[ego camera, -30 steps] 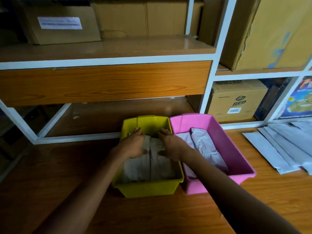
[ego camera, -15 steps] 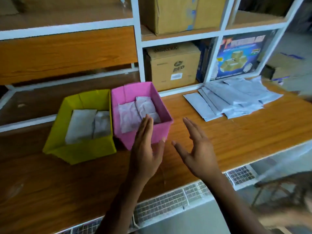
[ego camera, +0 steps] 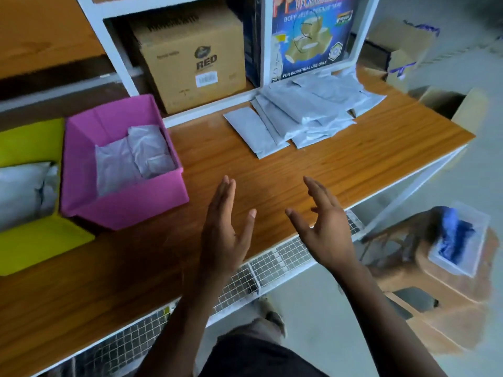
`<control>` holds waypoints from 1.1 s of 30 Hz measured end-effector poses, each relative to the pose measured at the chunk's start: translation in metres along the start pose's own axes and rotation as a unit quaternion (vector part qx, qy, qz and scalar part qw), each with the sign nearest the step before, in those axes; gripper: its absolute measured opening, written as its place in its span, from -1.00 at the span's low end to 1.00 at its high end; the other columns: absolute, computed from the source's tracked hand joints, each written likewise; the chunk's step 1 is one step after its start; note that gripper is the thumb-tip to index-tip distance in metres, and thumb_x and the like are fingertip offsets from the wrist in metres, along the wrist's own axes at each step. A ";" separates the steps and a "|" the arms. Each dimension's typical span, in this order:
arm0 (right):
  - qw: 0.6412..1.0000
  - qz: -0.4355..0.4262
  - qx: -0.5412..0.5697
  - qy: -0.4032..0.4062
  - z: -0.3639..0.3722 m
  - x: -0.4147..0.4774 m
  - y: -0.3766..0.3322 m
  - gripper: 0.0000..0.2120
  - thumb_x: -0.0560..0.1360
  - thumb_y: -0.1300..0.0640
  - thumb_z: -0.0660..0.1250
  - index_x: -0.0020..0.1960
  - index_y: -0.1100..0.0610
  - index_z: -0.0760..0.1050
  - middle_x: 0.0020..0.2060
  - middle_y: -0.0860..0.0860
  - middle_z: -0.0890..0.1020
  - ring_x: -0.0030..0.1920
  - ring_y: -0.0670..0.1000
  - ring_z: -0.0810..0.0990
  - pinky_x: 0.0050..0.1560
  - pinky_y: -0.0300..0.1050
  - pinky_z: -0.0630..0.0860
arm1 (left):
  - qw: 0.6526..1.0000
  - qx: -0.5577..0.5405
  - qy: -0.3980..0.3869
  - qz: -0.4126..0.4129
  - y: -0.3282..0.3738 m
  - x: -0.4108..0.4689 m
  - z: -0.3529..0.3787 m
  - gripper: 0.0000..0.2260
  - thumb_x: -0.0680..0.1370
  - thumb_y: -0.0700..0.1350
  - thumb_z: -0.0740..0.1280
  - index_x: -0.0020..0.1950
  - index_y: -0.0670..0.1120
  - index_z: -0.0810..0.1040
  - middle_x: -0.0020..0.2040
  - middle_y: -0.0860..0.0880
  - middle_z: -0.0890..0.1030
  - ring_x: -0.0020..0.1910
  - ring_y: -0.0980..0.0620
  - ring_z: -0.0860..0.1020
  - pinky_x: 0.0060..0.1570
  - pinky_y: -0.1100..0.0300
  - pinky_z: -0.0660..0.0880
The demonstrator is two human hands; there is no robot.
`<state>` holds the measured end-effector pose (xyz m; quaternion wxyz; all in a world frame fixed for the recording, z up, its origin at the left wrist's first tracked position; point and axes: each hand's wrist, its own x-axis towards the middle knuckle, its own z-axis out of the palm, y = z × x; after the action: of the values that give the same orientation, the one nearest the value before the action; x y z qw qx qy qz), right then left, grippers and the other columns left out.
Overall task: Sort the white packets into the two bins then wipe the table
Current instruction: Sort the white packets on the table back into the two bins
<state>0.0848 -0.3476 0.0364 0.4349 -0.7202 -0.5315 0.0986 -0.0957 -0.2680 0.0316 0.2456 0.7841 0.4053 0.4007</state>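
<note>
Far left, cut by the frame edge: yellow bin (ego camera: 30, 240) on the wooden surface (ego camera: 272, 164), holding white packets (ego camera: 21, 191) that lie side by side. Touching its right wall: pink bin (ego camera: 122, 210), with two or more crumpled white packets (ego camera: 130, 159) lying inside. Behind the pink bin, on the white-framed shelf: a brown cardboard box (ego camera: 190, 58) printed "RED".

Centre, above the front edge of the surface: left hand (ego camera: 223, 232), seen edge-on, its fingers (ego camera: 224, 194) straight and pressed together, thumb held apart, holding nothing. Just beside it: right hand (ego camera: 324, 232), palm facing the left hand, its fingers (ego camera: 315, 190) spread and slightly bent, also holding nothing. Neither hand touches a bin or a packet.

Right of centre, at the back of the surface: the unsorted pile of white packets (ego camera: 304, 115), overlapping and fanned out, well apart from both hands. Behind the pile: a blue carton (ego camera: 310, 36) marked "FOR INDUSTRIAL USE ONLY".

Far right, below surface level: a brown stool (ego camera: 441, 281) carrying a clear container (ego camera: 476, 257) with a blue cloth (ego camera: 454, 238) inside.
</note>
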 end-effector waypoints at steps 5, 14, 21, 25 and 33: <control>1.000 -0.002 -0.015 -0.006 -0.005 0.061 0.036 -0.34 0.48 -0.20 0.32 0.49 0.01 0.24 0.39 -0.02 0.41 0.33 0.02 0.44 0.18 0.11 0.52 | 1.000 0.008 0.018 -0.008 -0.008 0.058 0.043 -0.46 0.56 -0.01 0.27 0.49 -0.18 0.27 0.51 -0.13 0.27 0.50 0.03 0.23 0.42 0.30 0.20; 0.999 -0.031 -0.014 0.004 -0.023 0.199 0.069 -0.38 0.50 -0.17 0.30 0.46 0.09 0.30 0.36 0.04 0.45 0.33 0.05 0.46 0.20 0.12 0.51 | 0.997 0.061 0.037 -0.028 -0.022 0.185 0.101 -0.49 0.56 -0.03 0.27 0.48 -0.15 0.28 0.50 -0.11 0.28 0.50 0.02 0.21 0.41 0.25 0.21; 0.995 -0.071 -0.052 -0.042 -0.007 0.307 0.104 -0.45 0.54 -0.09 0.31 0.43 0.16 0.35 0.34 0.09 0.48 0.29 0.13 0.48 0.19 0.12 0.51 | 0.987 0.088 0.031 -0.133 -0.060 0.256 0.151 -0.50 0.58 -0.08 0.28 0.49 -0.15 0.26 0.50 -0.13 0.28 0.50 -0.05 0.21 0.41 0.16 0.16; 0.989 -0.063 -0.107 -0.079 0.027 0.362 0.130 -0.51 0.54 -0.05 0.31 0.33 0.26 0.46 0.28 0.19 0.53 0.28 0.22 0.48 0.25 0.05 0.44 | 0.974 0.079 0.049 -0.209 -0.084 0.282 0.182 -0.55 0.56 -0.18 0.30 0.42 -0.21 0.33 0.45 -0.18 0.35 0.46 -0.12 0.28 0.44 0.09 0.20; 0.962 0.065 -0.200 -0.174 0.074 0.401 0.159 -0.45 0.51 -0.29 0.16 0.20 0.15 0.46 0.19 0.17 0.46 0.20 0.22 0.42 0.08 0.08 0.48 | 0.904 0.265 0.025 -0.335 -0.125 0.296 0.236 -0.34 0.58 0.12 0.17 0.56 -0.15 0.00 0.57 -0.22 -0.05 0.53 -0.24 -0.03 0.49 -0.15 -0.03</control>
<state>0.3146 0.0229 0.0039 0.1756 -0.7969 -0.5602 0.1423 0.1482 0.0331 -0.0617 0.1384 0.6283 0.7411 0.1919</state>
